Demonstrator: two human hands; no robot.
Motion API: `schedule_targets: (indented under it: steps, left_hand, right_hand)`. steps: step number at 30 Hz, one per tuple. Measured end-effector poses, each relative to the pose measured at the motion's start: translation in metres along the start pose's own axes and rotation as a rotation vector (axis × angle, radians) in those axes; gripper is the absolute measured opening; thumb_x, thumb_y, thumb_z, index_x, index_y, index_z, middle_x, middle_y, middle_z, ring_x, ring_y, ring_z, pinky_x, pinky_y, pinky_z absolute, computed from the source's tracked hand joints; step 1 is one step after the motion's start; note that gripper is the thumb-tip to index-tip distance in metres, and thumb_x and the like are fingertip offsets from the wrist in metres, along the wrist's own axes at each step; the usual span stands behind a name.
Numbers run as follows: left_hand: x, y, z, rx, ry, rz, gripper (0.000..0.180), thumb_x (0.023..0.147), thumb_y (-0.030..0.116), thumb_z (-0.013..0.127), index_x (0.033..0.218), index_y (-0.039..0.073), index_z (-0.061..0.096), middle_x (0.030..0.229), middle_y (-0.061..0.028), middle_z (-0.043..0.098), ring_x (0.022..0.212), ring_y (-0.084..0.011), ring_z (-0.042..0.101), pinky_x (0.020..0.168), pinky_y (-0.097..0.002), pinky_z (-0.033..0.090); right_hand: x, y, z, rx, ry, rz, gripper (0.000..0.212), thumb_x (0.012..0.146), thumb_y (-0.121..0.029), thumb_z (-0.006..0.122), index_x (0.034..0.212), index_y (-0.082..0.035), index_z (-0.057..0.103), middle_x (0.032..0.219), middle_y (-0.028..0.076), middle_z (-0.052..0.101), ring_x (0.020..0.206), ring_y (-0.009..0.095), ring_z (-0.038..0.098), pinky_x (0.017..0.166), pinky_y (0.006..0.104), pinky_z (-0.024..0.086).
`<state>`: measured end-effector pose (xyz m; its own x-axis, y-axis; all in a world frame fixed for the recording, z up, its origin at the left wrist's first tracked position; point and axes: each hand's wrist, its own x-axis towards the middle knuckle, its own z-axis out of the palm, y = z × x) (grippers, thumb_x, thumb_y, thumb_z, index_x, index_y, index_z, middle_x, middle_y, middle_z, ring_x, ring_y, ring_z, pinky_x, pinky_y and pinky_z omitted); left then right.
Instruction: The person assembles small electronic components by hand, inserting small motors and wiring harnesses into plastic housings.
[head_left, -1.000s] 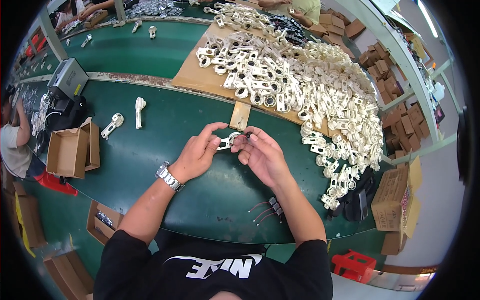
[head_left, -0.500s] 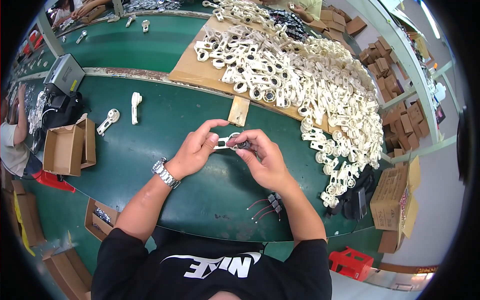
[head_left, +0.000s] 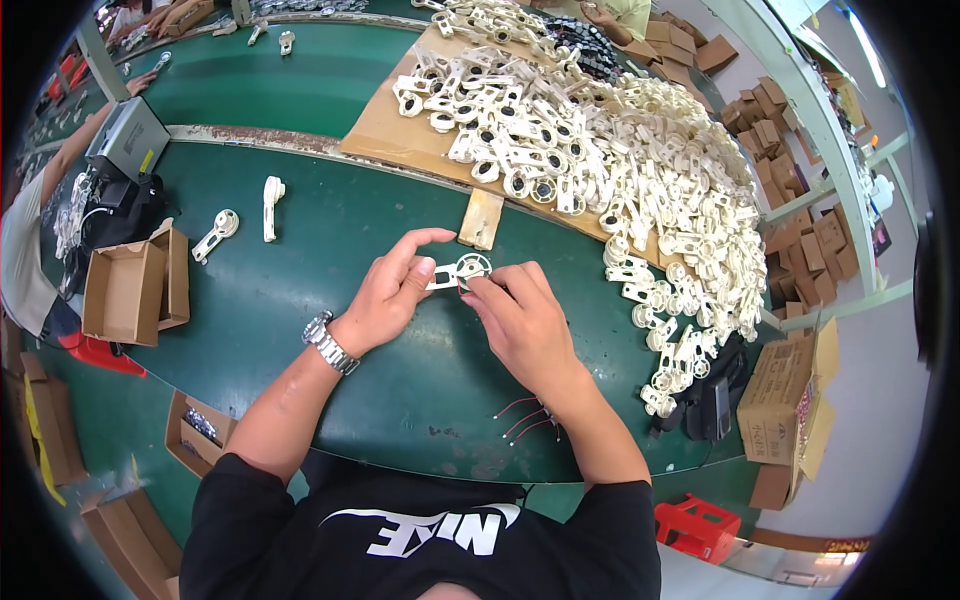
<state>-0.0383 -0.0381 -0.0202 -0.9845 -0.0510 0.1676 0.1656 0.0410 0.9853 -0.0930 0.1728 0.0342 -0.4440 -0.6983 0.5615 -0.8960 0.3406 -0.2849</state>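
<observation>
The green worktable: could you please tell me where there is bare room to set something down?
The green worktable shows bare surface between the two loose white parts and the left hand, and between the forearms, left of the red wires. A narrower strip separates the right hand from the heap of white parts, which crowds the right.

Lighting bright, even, shadows soft. I note a lamp (head_left: 867,50) glaring white past the right edge of the table (head_left: 335,220); dull sheen toward its near edge, below my left hand (head_left: 388,298). Fisheye bows straight lines, frame corners black; far-edge detail soft.
</observation>
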Motion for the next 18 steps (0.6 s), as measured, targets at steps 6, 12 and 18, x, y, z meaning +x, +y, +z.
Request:
schedule_targets:
  steps: [6, 12, 18]
  left_hand:
    - [-0.001, 0.004, 0.001, 0.081, -0.004, 0.054, 0.043, 0.115, 0.031, 0.048, 0.148, 0.005, 0.053, 0.072, 0.0049, 0.053, 0.067, -0.0051, 0.045, 0.062, -0.0249, 0.039]
    - [-0.003, 0.001, -0.001, 0.102, -0.023, 0.061, 0.043, 0.115, 0.03, 0.048, 0.148, 0.005, 0.052, 0.074, 0.0045, 0.054, 0.068, -0.0056, 0.046, 0.063, -0.0254, 0.04]
    - [0.0, 0.0, 0.001, 0.079, -0.051, 0.021, 0.041, 0.114, 0.027, 0.048, 0.148, 0.005, 0.052, 0.071, 0.0024, 0.052, 0.066, -0.0078, 0.045, 0.062, -0.0279, 0.04]
  right_hand:
    - [0.002, -0.001, 0.003, 0.038, 0.066, 0.022, 0.038, 0.079, -0.001, 0.087, 0.114, -0.003, 0.074, 0.094, 0.008, 0.065, 0.085, 0.027, 0.06, 0.072, 0.0394, 0.053]
    - [0.001, 0.004, 0.001, -0.1, -0.014, 0.018, 0.034, 0.081, 0.0, 0.083, 0.113, -0.001, 0.073, 0.09, 0.007, 0.063, 0.084, 0.026, 0.059, 0.071, 0.0389, 0.052]
    - [0.003, 0.009, -0.009, -0.117, -0.136, -0.1, 0.022, 0.084, -0.001, 0.076, 0.106, -0.001, 0.071, 0.09, 0.007, 0.059, 0.085, 0.026, 0.058, 0.073, 0.0384, 0.053]
